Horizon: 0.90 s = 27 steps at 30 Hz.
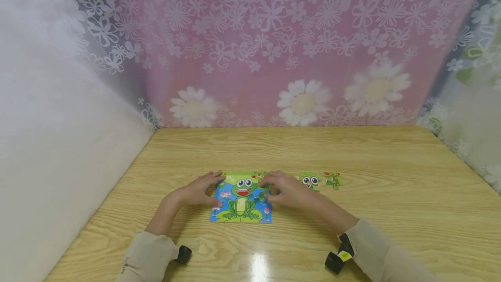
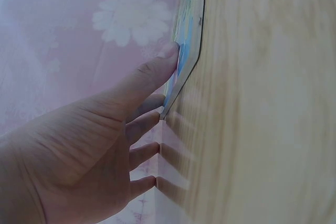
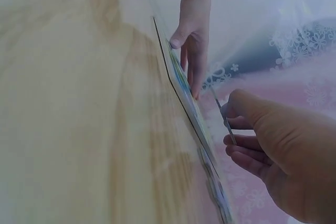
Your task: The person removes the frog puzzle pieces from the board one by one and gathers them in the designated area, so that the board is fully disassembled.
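Note:
A frog puzzle board (image 1: 242, 203) lies flat on the wooden table, showing a green frog on a leaf against blue. My left hand (image 1: 198, 189) is at its left side; in the left wrist view the thumb (image 2: 157, 66) rests on the board while straight fingertips touch down beside its edge. Over the board's right part, my right hand (image 1: 287, 189) pinches a thin puzzle piece (image 3: 227, 121) between thumb and fingers. That piece appears edge-on in the right wrist view, raised off the board, so its picture is hidden.
Right of the board lie loose puzzle pieces: one with the frog's eyes (image 1: 310, 180), partly behind my right hand, and another with green and red print (image 1: 333, 180). A flowered pink curtain (image 1: 266, 55) hangs behind the wooden table (image 1: 391, 195).

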Each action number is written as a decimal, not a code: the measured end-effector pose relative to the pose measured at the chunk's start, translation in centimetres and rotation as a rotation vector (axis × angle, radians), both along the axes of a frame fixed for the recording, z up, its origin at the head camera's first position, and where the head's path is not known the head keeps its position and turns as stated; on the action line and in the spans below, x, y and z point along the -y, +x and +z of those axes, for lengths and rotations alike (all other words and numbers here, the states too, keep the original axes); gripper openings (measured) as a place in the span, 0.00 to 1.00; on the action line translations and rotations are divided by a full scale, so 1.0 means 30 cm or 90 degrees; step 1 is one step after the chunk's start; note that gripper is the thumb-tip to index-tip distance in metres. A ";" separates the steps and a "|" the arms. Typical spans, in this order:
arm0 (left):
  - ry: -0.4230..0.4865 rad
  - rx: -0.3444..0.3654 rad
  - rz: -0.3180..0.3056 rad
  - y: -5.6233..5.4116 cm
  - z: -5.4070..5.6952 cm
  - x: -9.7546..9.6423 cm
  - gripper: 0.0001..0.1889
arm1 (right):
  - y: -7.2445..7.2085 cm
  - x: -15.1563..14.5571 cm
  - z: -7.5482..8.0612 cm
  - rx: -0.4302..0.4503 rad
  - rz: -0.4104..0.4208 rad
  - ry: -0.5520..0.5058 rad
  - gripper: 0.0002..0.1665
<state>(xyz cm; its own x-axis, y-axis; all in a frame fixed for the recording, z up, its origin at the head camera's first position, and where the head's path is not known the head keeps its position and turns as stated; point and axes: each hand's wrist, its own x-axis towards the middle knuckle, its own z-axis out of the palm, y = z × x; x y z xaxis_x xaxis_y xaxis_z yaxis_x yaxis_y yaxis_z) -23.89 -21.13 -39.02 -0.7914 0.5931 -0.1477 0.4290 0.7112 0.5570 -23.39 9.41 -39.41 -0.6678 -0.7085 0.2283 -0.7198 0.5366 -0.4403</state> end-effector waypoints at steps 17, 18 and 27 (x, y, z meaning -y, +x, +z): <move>-0.004 -0.010 -0.007 -0.014 -0.014 0.009 0.43 | 0.011 -0.187 0.041 -0.026 0.003 -0.053 0.13; -0.005 -0.011 -0.006 -0.015 -0.015 0.009 0.43 | 0.013 -0.197 0.042 -0.023 0.002 -0.057 0.13; -0.005 -0.004 0.002 -0.016 -0.015 0.006 0.44 | 0.036 -0.307 0.042 0.003 -0.033 -0.066 0.14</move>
